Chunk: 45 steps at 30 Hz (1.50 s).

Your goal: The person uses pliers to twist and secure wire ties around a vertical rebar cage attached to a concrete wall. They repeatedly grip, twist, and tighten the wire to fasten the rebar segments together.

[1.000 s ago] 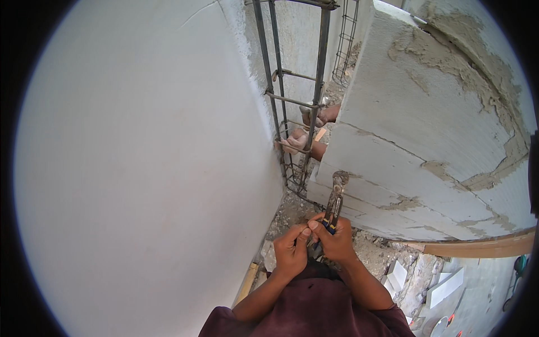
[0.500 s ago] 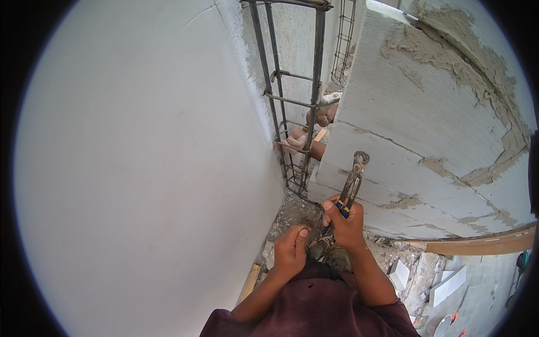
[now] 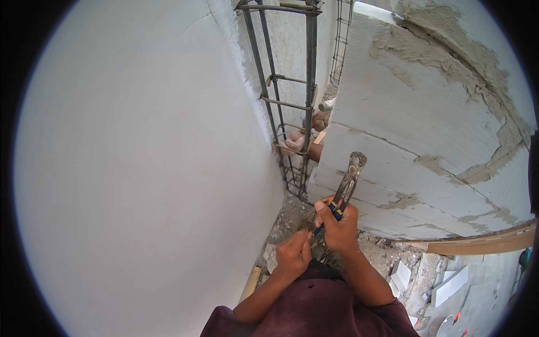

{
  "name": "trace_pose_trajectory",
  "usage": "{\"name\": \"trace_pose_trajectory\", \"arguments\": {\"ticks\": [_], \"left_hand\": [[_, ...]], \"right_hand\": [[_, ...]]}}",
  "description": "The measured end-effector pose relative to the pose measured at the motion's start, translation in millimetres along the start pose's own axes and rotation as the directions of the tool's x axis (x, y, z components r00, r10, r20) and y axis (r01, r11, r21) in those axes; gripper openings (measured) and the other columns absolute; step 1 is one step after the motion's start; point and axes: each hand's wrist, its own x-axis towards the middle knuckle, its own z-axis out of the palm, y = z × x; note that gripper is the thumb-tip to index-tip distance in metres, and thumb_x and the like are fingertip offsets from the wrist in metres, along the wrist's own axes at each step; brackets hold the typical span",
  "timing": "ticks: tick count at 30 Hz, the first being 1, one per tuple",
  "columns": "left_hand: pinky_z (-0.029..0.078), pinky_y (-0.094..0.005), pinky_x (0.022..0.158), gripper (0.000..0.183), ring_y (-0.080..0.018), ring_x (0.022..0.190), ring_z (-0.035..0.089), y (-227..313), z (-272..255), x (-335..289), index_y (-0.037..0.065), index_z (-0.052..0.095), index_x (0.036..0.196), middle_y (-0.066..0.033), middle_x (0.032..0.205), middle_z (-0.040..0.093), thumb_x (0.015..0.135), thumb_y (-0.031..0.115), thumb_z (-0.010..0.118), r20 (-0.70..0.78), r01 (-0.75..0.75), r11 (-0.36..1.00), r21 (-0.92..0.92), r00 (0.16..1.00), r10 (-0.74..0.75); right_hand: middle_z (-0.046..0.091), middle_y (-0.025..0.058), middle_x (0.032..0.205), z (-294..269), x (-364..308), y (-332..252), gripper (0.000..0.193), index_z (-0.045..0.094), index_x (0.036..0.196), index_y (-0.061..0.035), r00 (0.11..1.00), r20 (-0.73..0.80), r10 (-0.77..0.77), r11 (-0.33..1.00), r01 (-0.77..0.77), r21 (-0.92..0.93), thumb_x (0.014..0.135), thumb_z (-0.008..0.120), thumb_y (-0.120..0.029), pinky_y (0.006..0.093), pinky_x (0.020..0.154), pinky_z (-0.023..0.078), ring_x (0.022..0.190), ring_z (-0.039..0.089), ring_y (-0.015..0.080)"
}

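Note:
My right hand (image 3: 341, 227) is closed around the blue handles of a pair of end-cutting pincers (image 3: 349, 181). Their worn, dirty metal jaws point up and away from me, in front of the block wall. My left hand (image 3: 293, 253) is pinched closed just left of it and lower, with what looks like a thin wire running from its fingertips toward my right hand. Beyond both hands stands an upright rebar cage (image 3: 284, 103) of dark bars tied with stirrups. Another person's hand (image 3: 293, 142) is at its lower part, and a second hand (image 3: 319, 120) shows behind the bars.
A smooth pale wall (image 3: 140, 168) fills the left side. On the right rises a light block wall (image 3: 387, 106) with smeared mortar joints. Rubble (image 3: 292, 216) covers the narrow ground between them. White block offcuts (image 3: 449, 285) and a bucket (image 3: 443, 326) lie at lower right.
My right hand and the pincers have shifted slightly left, closer to my left hand. The other person's far hand has moved a little lower behind the cage. The view has shifted slightly.

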Motion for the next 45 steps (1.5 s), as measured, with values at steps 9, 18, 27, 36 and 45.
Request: {"name": "trace_pose_trajectory", "arguments": {"ticks": [9,18,27,36,45], "left_hand": [[0.049,-0.0342,0.058,0.014,-0.0264,0.060,0.064,5,1,1,-0.002,0.066,0.101,-0.0157,0.076,0.064,0.100,0.010,0.060,-0.007,0.157,0.968,-0.197,0.987,-0.162],[0.049,-0.0386,0.058,0.012,-0.0340,0.065,0.065,-10,3,-15,-0.001,0.066,0.099,-0.0185,0.081,0.066,0.101,0.008,0.058,-0.085,0.106,0.981,-0.162,0.989,-0.121],[0.047,-0.0368,0.057,0.023,-0.0293,0.063,0.065,-25,-8,1,-0.001,0.064,0.100,-0.0179,0.072,0.064,0.105,0.017,0.051,0.002,0.346,0.921,-0.178,0.936,-0.352],[0.043,-0.0386,0.056,0.026,-0.0269,0.055,0.055,-63,21,19,-0.001,0.062,0.098,-0.0162,0.067,0.060,0.106,0.021,0.051,-0.088,0.385,0.906,-0.174,0.911,-0.404],[0.041,-0.0382,0.055,0.023,-0.0246,0.054,0.051,-67,46,63,-0.001,0.063,0.099,-0.0152,0.063,0.054,0.105,0.018,0.052,-0.178,0.387,0.910,-0.151,0.895,-0.410]], "right_hand": [[0.059,-0.0001,0.063,-9,5,-1,0.022,0.066,0.090,0.0020,0.996,-0.068,-0.063,0.998,0.062,-0.024,0.098,0.071,-0.018,0.0246,0.052,0.043,0.056,0.054,0.0069],[0.060,0.0002,0.063,-19,10,-3,0.024,0.069,0.099,0.0047,0.996,0.068,-0.055,0.984,0.065,-0.163,0.094,0.077,-0.018,0.0251,0.053,0.044,0.053,0.052,0.0059],[0.058,0.0008,0.065,-36,-8,28,0.027,0.067,0.107,0.0057,0.998,0.004,0.060,0.983,-0.059,-0.174,0.098,0.071,-0.019,0.0256,0.053,0.044,0.053,0.053,0.0075],[0.058,0.0006,0.065,-61,-47,73,0.026,0.066,0.109,0.0035,0.982,-0.027,0.187,0.954,-0.188,-0.233,0.101,0.066,-0.021,0.0262,0.053,0.045,0.055,0.055,0.0085],[0.059,-0.0006,0.064,-66,-58,79,0.025,0.068,0.107,0.0025,0.964,-0.072,0.254,0.914,-0.264,-0.309,0.100,0.067,-0.022,0.0252,0.053,0.043,0.055,0.054,0.0075]]}}
